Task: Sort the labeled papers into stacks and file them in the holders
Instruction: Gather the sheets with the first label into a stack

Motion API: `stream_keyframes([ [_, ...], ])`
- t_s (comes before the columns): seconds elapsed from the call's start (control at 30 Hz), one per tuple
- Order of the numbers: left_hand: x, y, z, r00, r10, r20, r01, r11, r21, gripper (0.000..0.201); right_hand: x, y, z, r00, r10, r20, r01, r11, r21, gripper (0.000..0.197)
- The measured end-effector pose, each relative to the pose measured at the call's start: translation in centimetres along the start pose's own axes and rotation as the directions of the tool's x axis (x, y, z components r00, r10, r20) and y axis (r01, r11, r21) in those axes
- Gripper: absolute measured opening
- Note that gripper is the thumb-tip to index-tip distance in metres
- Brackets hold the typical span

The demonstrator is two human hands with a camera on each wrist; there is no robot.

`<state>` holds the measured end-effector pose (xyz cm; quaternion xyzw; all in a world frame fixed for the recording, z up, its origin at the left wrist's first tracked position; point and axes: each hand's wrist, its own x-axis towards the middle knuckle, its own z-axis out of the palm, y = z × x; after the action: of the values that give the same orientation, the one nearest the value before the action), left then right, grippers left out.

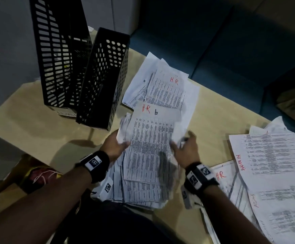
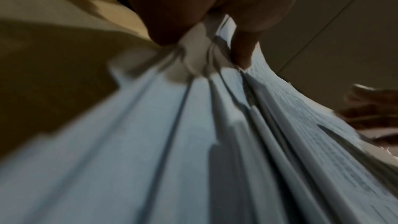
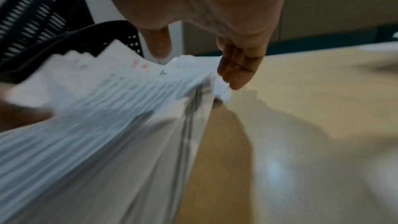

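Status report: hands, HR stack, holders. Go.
Left hand grips HR stack at its left edge. Right hand open against its right edge. Both black holders upright beyond; loose HR papers lie beside them.

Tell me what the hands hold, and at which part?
The left hand grips the HR paper stack at its left edge; the open right hand touches its right edge.

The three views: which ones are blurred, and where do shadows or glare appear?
Head view: dim but fairly sharp, red labels on the paper stack readable; hands shadow the table. Left wrist view: heavy blur on the sheets. Right wrist view: papers smeared, a pale glare patch on the table.
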<state>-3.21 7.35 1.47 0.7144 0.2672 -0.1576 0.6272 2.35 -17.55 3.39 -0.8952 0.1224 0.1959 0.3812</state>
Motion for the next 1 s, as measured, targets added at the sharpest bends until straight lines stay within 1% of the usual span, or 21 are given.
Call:
stream_keyframes([
  [0.03, 0.1, -0.3, -0.1, 1.0, -0.002, 0.01, 0.002, 0.999, 0.035, 0.044, 1.1, -0.6, -0.5, 0.995, -0.026, -0.093, 0.028, 0.999, 0.016, 0.086],
  [0.07, 0.2, -0.4, -0.3, 0.999, -0.007, 0.042, 0.004, 0.998, 0.065, 0.048, 2.2, -1.3, -1.0, 0.988, -0.054, -0.147, 0.055, 0.998, 0.006, 0.083],
  [0.1, 0.2, -0.6, -0.5, 0.996, 0.001, 0.088, -0.008, 0.996, 0.083, 0.054, 3.4, -1.8, -1.4, 0.982, -0.091, -0.168, 0.085, 0.996, -0.037, 0.079],
  [0.17, 0.0, -0.7, -0.8, 0.984, 0.009, 0.179, -0.024, 0.997, 0.077, 0.067, 5.3, -2.9, -1.8, 0.973, -0.174, -0.152, 0.149, 0.975, -0.166, 0.073],
  [0.2, -0.2, -0.6, -0.8, 0.98, 0.004, 0.2, -0.019, 0.997, 0.076, 0.071, 5.9, -3.1, -1.6, 0.967, -0.219, -0.127, 0.181, 0.95, -0.254, 0.07],
  [0.27, 0.0, -0.6, -0.7, 0.981, -0.005, 0.194, -0.018, 0.993, 0.117, 0.067, 6.3, -3.4, -1.1, 0.952, -0.306, -0.028, 0.26, 0.85, -0.458, 0.061],
  [0.33, 0.3, -0.7, -0.6, 0.984, -0.015, 0.179, -0.015, 0.986, 0.165, 0.062, 6.1, -3.4, 0.1, 0.927, -0.364, 0.089, 0.349, 0.752, -0.559, 0.054],
  [0.47, 0.0, -0.4, -0.1, 0.978, -0.039, 0.204, 0.024, 0.997, 0.075, 0.058, 4.1, -3.7, 3.2, 0.91, -0.358, 0.207, 0.412, 0.744, -0.526, 0.048],
  [0.53, -0.3, -0.1, 0.7, 0.984, -0.031, 0.177, 0.015, 0.996, 0.092, 0.059, 3.4, -3.3, 4.3, 0.898, -0.359, 0.254, 0.44, 0.746, -0.501, 0.053],
  [0.57, -0.5, 0.1, 1.0, 0.989, -0.011, 0.149, -0.006, 0.994, 0.114, 0.052, 3.3, -3.0, 4.4, 0.894, -0.371, 0.252, 0.448, 0.754, -0.48, 0.055],
  [0.6, -0.6, 0.1, 1.2, 0.991, -0.012, 0.132, -0.004, 0.993, 0.121, 0.038, 3.3, -2.7, 4.3, 0.896, -0.389, 0.216, 0.445, 0.767, -0.463, 0.055],
  [0.63, -0.7, 0.1, 1.3, 0.992, -0.015, 0.126, 0.001, 0.994, 0.113, 0.024, 3.4, -2.3, 3.9, 0.909, -0.393, 0.14, 0.412, 0.79, -0.454, 0.055],
  [0.67, -0.5, 0.0, 1.3, 0.991, -0.021, 0.132, 0.009, 0.996, 0.093, 0.023, 3.6, -2.0, 3.4, 0.934, -0.355, 0.036, 0.335, 0.837, -0.433, 0.055],
  [0.7, -0.5, 0.0, 1.2, 0.989, -0.028, 0.145, 0.019, 0.998, 0.062, 0.027, 3.7, -1.8, 2.9, 0.962, -0.27, -0.048, 0.232, 0.894, -0.382, 0.055],
  [0.73, -0.5, 0.0, 1.2, 0.988, -0.033, 0.149, 0.03, 0.999, 0.022, 0.028, 3.9, -1.6, 2.7, 0.981, -0.177, -0.076, 0.143, 0.934, -0.327, 0.056],
  [0.77, -0.6, 0.0, 1.2, 0.988, -0.032, 0.15, 0.033, 0.999, -0.01, 0.027, 4.0, -1.6, 2.7, 0.99, -0.132, -0.045, 0.113, 0.95, -0.291, 0.057],
  [0.83, -0.7, 0.1, 1.3, 0.982, -0.05, 0.181, 0.058, 0.998, -0.039, 0.027, 3.7, -2.3, 3.1, 0.977, -0.199, 0.072, 0.211, 0.928, -0.308, 0.06],
  [0.87, -0.7, 0.1, 1.4, 0.981, -0.048, 0.185, 0.055, 0.998, -0.031, 0.029, 3.8, -2.6, 3.2, 0.965, -0.243, 0.095, 0.261, 0.912, -0.316, 0.062],
  [0.9, -0.6, 0.0, 1.4, 0.985, -0.055, 0.166, 0.059, 0.998, -0.019, 0.031, 4.1, -3.1, 3.1, 0.967, -0.246, 0.073, 0.257, 0.921, -0.292, 0.061],
  [0.93, -0.5, 0.0, 1.3, 0.989, -0.075, 0.131, 0.078, 0.997, -0.019, 0.031, 4.5, -3.7, 2.7, 0.978, -0.208, 0.007, 0.203, 0.947, -0.249, 0.058],
  [1.0, -0.2, -0.2, 0.7, 0.991, -0.11, 0.08, 0.113, 0.993, -0.038, 0.03, 6.3, -4.0, 1.6, 0.986, -0.069, -0.153, 0.043, 0.984, -0.172, 0.052],
])
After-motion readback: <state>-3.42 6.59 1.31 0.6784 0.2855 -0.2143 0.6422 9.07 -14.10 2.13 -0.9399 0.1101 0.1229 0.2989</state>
